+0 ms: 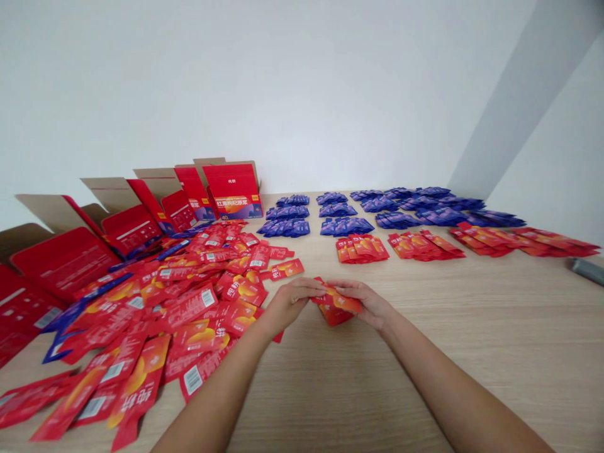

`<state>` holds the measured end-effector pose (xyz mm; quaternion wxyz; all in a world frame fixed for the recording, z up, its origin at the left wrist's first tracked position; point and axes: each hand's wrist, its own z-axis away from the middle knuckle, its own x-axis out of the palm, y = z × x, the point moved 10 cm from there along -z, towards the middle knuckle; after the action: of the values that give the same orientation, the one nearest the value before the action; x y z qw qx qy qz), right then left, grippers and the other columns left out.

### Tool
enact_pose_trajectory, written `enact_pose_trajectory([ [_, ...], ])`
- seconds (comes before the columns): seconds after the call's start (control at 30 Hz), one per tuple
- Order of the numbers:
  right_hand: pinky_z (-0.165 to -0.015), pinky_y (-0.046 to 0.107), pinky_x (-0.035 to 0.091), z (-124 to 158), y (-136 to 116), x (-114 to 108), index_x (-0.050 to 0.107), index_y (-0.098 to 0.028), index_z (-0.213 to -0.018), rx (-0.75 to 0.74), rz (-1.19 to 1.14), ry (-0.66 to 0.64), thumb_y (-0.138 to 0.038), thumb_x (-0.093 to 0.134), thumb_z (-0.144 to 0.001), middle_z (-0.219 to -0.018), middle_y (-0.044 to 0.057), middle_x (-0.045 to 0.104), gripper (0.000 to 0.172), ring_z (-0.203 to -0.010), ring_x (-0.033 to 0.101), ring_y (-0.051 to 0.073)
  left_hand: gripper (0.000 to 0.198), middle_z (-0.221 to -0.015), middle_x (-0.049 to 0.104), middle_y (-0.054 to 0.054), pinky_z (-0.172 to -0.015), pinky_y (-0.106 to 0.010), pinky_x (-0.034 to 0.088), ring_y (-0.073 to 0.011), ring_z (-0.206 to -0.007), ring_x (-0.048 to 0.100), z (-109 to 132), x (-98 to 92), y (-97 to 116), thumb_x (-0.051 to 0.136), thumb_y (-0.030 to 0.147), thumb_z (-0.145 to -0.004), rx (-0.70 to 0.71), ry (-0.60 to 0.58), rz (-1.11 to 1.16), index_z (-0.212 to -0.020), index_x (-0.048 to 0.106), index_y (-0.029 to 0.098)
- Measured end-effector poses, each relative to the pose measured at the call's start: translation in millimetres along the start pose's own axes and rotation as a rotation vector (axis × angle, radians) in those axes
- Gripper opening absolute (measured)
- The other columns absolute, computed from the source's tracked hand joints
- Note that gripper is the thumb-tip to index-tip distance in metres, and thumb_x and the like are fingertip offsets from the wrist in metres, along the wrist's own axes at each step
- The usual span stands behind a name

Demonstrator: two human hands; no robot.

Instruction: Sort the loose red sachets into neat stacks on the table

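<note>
Between my two hands, red-and-orange sachets [336, 303] are held just above the middle of the table; at least two overlap, and I cannot tell how many there are. My left hand [293, 303] is closed on their left end. My right hand [369, 302] grips their right end, thumb and fingers wrapped around the edge. A loose heap of red sachets [189, 308] spreads to the left of my left hand, with some blue ones among them. One red sachet [287, 269] lies apart near my left fingers.
Opened red cartons [232, 189] stand in a row along the left. Blue sachets [346, 226] lie in piles across the back. In front of them run piles of red sachets [361, 249]. A grey object [587, 270] sits at the right edge of the wooden table [472, 321].
</note>
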<state>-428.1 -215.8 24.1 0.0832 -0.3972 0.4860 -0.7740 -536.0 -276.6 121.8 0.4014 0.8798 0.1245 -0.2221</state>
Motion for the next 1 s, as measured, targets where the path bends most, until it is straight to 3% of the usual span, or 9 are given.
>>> enact_pose_trajectory([
  [0.17,-0.069,0.024,0.052,0.1,6.5,4.3,0.070,-0.015,-0.099,0.031,0.122,0.010,-0.026,0.077,-0.067,-0.091,0.005,0.074,0.034,-0.073,0.068,0.013,0.023,-0.092,0.074,-0.009,-0.090,-0.039,0.051,-0.0217,-0.095,0.067,1.8,-8.0,-24.0,0.056,0.031,-0.086,-0.142,0.039,0.177,-0.078,0.075,0.020],
  [0.3,-0.049,0.022,0.044,3.0,7.0,12.8,0.069,-0.015,-0.092,0.034,0.233,0.005,-0.038,0.076,-0.067,-0.073,0.002,0.071,0.034,-0.056,0.061,0.012,0.016,-0.094,0.072,-0.008,-0.094,-0.040,0.047,-0.0216,-0.097,0.065,8.3,-20.7,-45.9,0.062,0.031,-0.079,-0.332,0.241,0.206,-0.076,0.072,0.019],
  [0.4,-0.049,0.023,0.042,2.6,-11.0,7.5,0.064,-0.016,-0.081,-0.136,0.269,0.112,-0.046,0.072,-0.067,-0.065,0.000,0.066,0.034,-0.053,0.057,0.012,0.031,-0.101,0.070,-0.008,-0.089,-0.038,0.049,-0.0204,-0.095,0.065,22.9,-28.9,-69.5,0.070,0.035,-0.070,-0.526,0.486,0.337,-0.095,0.064,0.018],
  [0.47,-0.049,0.024,0.040,6.5,-26.8,0.0,0.058,-0.019,-0.078,-0.279,0.347,0.235,-0.051,0.067,-0.070,-0.061,-0.003,0.061,0.034,-0.051,0.054,0.012,0.040,-0.096,0.070,-0.008,-0.081,-0.035,0.052,-0.0188,-0.087,0.066,30.2,-15.8,-80.1,0.071,0.043,-0.068,-0.649,0.535,0.517,-0.096,0.060,0.017],
  [0.53,-0.051,0.025,0.040,15.3,-42.6,-0.6,0.054,-0.021,-0.079,-0.420,0.542,0.343,-0.051,0.058,-0.076,-0.061,-0.003,0.059,0.031,-0.054,0.053,0.014,0.046,-0.084,0.070,-0.008,-0.070,-0.033,0.054,-0.0177,-0.074,0.067,31.1,17.1,-79.5,0.067,0.055,-0.069,-0.769,0.398,0.710,-0.089,0.060,0.014],
  [0.6,-0.056,0.027,0.041,24.5,-52.7,8.6,0.053,-0.022,-0.081,-0.523,0.788,0.397,-0.048,0.048,-0.084,-0.066,-0.002,0.060,0.027,-0.060,0.055,0.016,0.054,-0.071,0.068,-0.008,-0.060,-0.030,0.053,-0.0170,-0.062,0.065,31.8,57.8,-65.8,0.063,0.064,-0.068,-0.861,0.149,0.838,-0.081,0.061,0.011],
  [0.7,-0.061,0.028,0.040,32.2,-55.0,21.0,0.052,-0.022,-0.087,-0.577,1.038,0.428,-0.042,0.034,-0.091,-0.071,0.001,0.062,0.027,-0.064,0.057,0.018,0.051,-0.059,0.065,-0.005,-0.050,-0.024,0.048,-0.0135,-0.050,0.060,36.9,94.6,-45.3,0.074,0.057,-0.061,-0.913,-0.067,0.879,-0.073,0.061,0.010],
  [0.9,-0.059,0.027,0.039,29.4,-46.2,29.2,0.050,-0.023,-0.084,-0.604,1.168,0.393,-0.040,0.036,-0.091,-0.068,0.000,0.061,0.023,-0.062,0.056,0.017,0.035,-0.044,0.057,0.001,-0.040,-0.021,0.037,-0.0086,-0.036,0.048,41.6,92.8,-53.5,0.077,0.041,-0.055,-0.944,0.025,0.853,-0.064,0.060,0.012],
  [1.0,-0.058,0.026,0.039,25.2,-43.5,26.5,0.046,-0.023,-0.073,-0.606,1.105,0.379,-0.043,0.041,-0.090,-0.065,-0.002,0.057,0.026,-0.060,0.053,0.015,0.034,-0.034,0.046,0.005,-0.036,-0.021,0.028,-0.0070,-0.029,0.037,40.9,87.4,-59.3,0.073,0.044,-0.057,-0.928,-0.023,0.705,-0.053,0.055,0.015],
])
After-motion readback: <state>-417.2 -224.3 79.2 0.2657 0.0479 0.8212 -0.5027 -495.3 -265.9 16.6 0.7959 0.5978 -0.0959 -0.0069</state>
